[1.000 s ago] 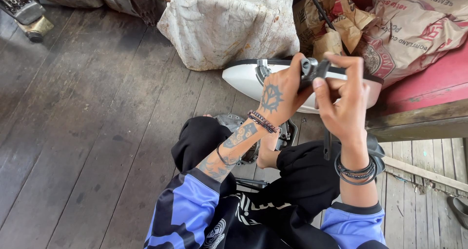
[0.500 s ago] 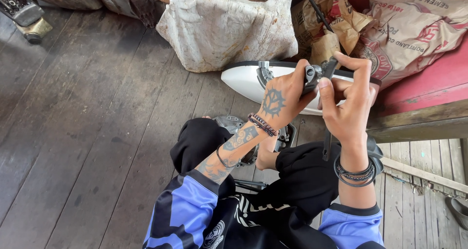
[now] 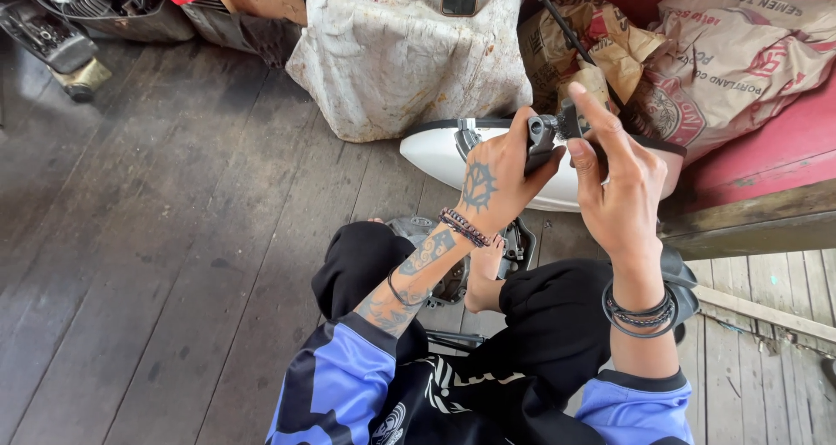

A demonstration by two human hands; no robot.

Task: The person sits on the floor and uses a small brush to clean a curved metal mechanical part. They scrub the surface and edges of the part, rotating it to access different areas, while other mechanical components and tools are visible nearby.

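While seated above the white panel (image 3: 440, 153), left hand (image 3: 492, 179) & right hand (image 3: 614, 179) both pinch a small dark metal part (image 3: 550, 131).

Since a second ago the right hand (image 3: 620, 171) has shifted on the small dark metal part (image 3: 550, 131) (index finger now stretched over its top), the left hand (image 3: 498, 171) turning slightly.

One camera only, worn on my head, looking steeply down and slightly forward over my knees; my left hand (image 3: 495, 177) and right hand (image 3: 620, 192) sit close, wooden floor (image 3: 174, 236) stretching beyond
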